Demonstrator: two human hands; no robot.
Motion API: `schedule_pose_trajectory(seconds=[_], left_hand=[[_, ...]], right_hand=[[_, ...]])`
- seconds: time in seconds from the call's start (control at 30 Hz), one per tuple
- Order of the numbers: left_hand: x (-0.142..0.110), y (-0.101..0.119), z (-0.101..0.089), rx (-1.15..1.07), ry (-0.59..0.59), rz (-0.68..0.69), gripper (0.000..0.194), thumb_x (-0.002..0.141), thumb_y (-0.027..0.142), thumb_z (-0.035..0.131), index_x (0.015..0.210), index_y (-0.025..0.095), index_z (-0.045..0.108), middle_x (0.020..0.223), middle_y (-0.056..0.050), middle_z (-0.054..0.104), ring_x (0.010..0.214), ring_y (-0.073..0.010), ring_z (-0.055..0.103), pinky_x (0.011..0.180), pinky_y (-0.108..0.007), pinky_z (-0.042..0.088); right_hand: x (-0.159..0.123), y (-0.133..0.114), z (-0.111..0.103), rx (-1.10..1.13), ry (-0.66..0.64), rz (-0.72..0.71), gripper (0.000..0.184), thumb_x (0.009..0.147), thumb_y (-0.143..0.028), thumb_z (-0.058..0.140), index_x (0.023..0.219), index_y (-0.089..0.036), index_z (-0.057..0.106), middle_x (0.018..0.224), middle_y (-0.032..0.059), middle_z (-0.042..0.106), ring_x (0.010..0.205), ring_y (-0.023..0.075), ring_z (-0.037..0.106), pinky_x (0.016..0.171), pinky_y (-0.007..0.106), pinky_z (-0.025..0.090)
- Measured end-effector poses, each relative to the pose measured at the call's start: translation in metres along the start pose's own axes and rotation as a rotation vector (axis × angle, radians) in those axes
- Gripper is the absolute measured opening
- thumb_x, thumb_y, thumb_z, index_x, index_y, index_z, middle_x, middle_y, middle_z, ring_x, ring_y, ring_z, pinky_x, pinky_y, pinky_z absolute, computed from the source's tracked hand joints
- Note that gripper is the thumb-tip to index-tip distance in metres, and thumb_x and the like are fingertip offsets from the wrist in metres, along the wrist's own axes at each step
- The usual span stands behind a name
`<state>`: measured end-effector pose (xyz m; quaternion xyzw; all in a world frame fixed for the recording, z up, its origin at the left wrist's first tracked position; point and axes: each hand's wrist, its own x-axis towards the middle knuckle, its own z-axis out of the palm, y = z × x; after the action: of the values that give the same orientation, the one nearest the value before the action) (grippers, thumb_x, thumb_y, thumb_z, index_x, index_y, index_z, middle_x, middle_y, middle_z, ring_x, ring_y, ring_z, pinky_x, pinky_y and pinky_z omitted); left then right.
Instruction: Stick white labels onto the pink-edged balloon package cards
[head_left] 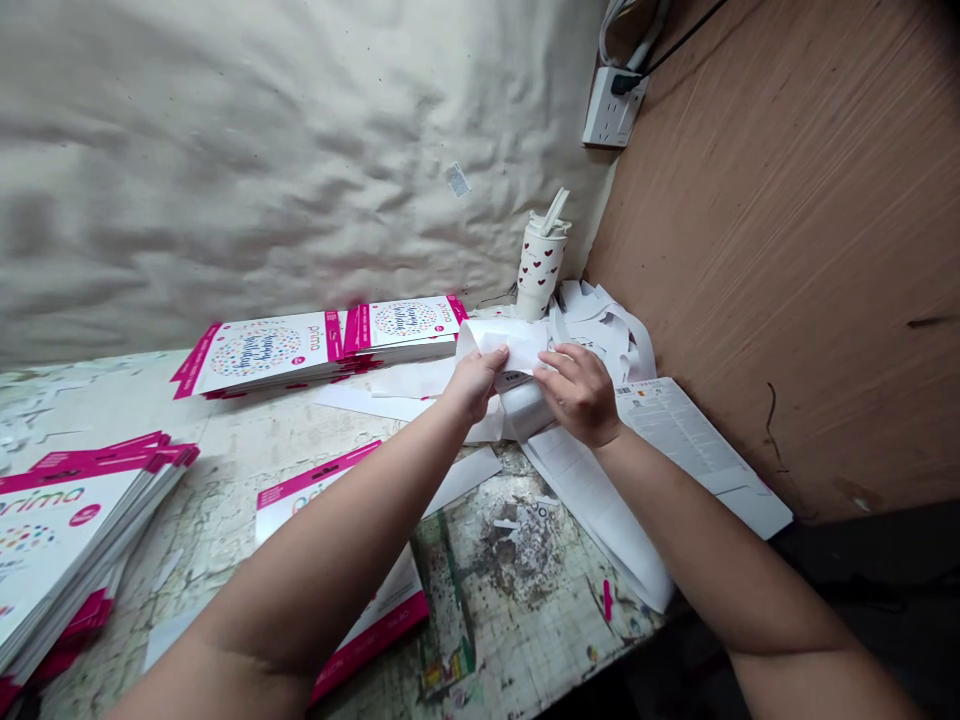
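My left hand (472, 385) and my right hand (577, 395) both grip a curled piece of white paper (517, 410), which bends into a loose roll between them. Under my right forearm lies a long white printed sheet (679, 435) with a barcode near its upper end. Beneath my left forearm is a flat white-and-pink printed carton (322, 500). Behind my hands, two stacks of pink-edged "prima" cartons (259, 350) lie at the back of the table. A taller stack of the same cartons (52, 530) sits at the left edge of the view.
A heart-patterned cup (540, 265) stands in a heap of white paper scraps (600, 325). A stained, worn worktable (517, 570) meets a creased cream wall covering (225, 170) and a plywood board (780, 250), with a wall socket (615, 108) above.
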<state>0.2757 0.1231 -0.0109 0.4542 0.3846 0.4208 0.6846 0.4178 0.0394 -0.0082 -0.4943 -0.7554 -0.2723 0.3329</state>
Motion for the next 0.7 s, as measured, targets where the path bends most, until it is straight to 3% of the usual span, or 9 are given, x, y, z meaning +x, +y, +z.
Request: schedule_pose_trajectory(seconds=[0.1, 0.17, 0.27, 0.33, 0.4, 0.47, 0.5, 0.6, 0.7], left_hand=[[0.012, 0.008, -0.001, 0.147, 0.048, -0.013, 0.023, 0.081, 0.034, 0.053, 0.097, 0.018, 0.056, 0.091, -0.008, 0.067, 0.075, -0.0174, 0.064, 0.070, -0.032, 0.052], [0.015, 0.021, -0.010, 0.282, 0.089, -0.006, 0.026, 0.082, 0.040, 0.050, 0.091, 0.017, 0.056, 0.089, -0.010, 0.066, 0.074, -0.0192, 0.064, 0.070, -0.035, 0.050], [-0.011, 0.051, -0.042, 0.512, 0.167, 0.084, 0.026, 0.078, 0.043, 0.054, 0.086, 0.018, 0.058, 0.090, -0.008, 0.065, 0.082, -0.0204, 0.061, 0.078, -0.035, 0.045], [-0.051, 0.071, -0.076, 0.667, 0.206, 0.160, 0.021, 0.071, 0.039, 0.062, 0.081, 0.021, 0.061, 0.088, -0.005, 0.064, 0.089, -0.0208, 0.057, 0.083, -0.033, 0.040], [-0.105, 0.084, -0.117, 0.861, 0.209, 0.161, 0.012, 0.063, 0.031, 0.067, 0.066, 0.021, 0.061, 0.078, -0.005, 0.063, 0.086, -0.0234, 0.055, 0.082, -0.034, 0.038], [-0.161, 0.085, -0.160, 1.384, 0.143, 0.047, 0.015, 0.066, 0.033, 0.059, 0.057, 0.022, 0.057, 0.069, -0.005, 0.061, 0.075, -0.0242, 0.055, 0.075, -0.035, 0.039], [-0.185, 0.082, -0.180, 1.496, 0.108, -0.037, 0.013, 0.066, 0.034, 0.057, 0.060, 0.023, 0.059, 0.072, -0.006, 0.063, 0.074, -0.0245, 0.056, 0.073, -0.035, 0.039], [-0.238, 0.061, -0.225, 1.535, 0.076, -0.213, 0.029, 0.062, 0.037, 0.060, 0.087, 0.024, 0.062, 0.097, -0.008, 0.066, 0.088, -0.0274, 0.059, 0.075, -0.034, 0.041], [-0.255, 0.043, -0.247, 1.506, 0.129, -0.294, 0.047, 0.057, 0.042, 0.065, 0.100, 0.023, 0.059, 0.102, -0.010, 0.064, 0.093, -0.0301, 0.059, 0.074, -0.034, 0.042]], right_hand=[[-0.003, -0.023, -0.029, 0.167, -0.133, 0.067, 0.015, 0.084, -0.015, 0.054, 0.081, -0.019, 0.068, 0.112, 0.0088, 0.064, 0.114, 0.0284, 0.049, 0.095, 0.046, 0.039], [-0.004, -0.039, -0.051, 0.475, -0.239, 0.167, 0.017, 0.082, -0.020, 0.058, 0.098, -0.022, 0.064, 0.120, 0.0076, 0.059, 0.118, 0.0265, 0.047, 0.096, 0.045, 0.040], [-0.004, -0.058, -0.065, 0.852, -0.369, 0.371, 0.066, 0.077, -0.024, 0.065, 0.136, -0.032, 0.035, 0.128, 0.0061, 0.051, 0.115, 0.0215, 0.050, 0.088, 0.037, 0.047], [-0.002, -0.069, -0.054, 0.889, -0.514, 0.412, 0.077, 0.077, -0.020, 0.063, 0.141, -0.034, 0.025, 0.121, 0.0054, 0.055, 0.106, 0.0193, 0.055, 0.085, 0.036, 0.047], [0.001, -0.083, -0.031, 0.857, -0.700, 0.320, 0.073, 0.077, -0.013, 0.059, 0.140, -0.033, 0.029, 0.110, 0.0043, 0.060, 0.099, 0.0183, 0.057, 0.087, 0.036, 0.046], [0.004, -0.098, -0.005, 0.791, -0.828, 0.186, 0.074, 0.074, -0.009, 0.058, 0.140, -0.029, 0.032, 0.109, 0.0057, 0.062, 0.101, 0.0200, 0.056, 0.090, 0.038, 0.044], [0.006, -0.104, 0.007, 0.733, -0.867, 0.139, 0.076, 0.072, -0.007, 0.059, 0.140, -0.027, 0.032, 0.112, 0.0075, 0.061, 0.104, 0.0220, 0.055, 0.091, 0.040, 0.042], [0.011, -0.116, 0.031, 0.540, -0.967, 0.111, 0.084, 0.065, -0.008, 0.063, 0.141, -0.021, 0.032, 0.117, 0.0125, 0.059, 0.107, 0.0283, 0.052, 0.090, 0.041, 0.040], [0.016, -0.117, 0.037, 0.457, -1.047, 0.163, 0.088, 0.061, -0.011, 0.067, 0.142, -0.022, 0.031, 0.105, 0.0110, 0.062, 0.096, 0.0279, 0.056, 0.080, 0.036, 0.043]])
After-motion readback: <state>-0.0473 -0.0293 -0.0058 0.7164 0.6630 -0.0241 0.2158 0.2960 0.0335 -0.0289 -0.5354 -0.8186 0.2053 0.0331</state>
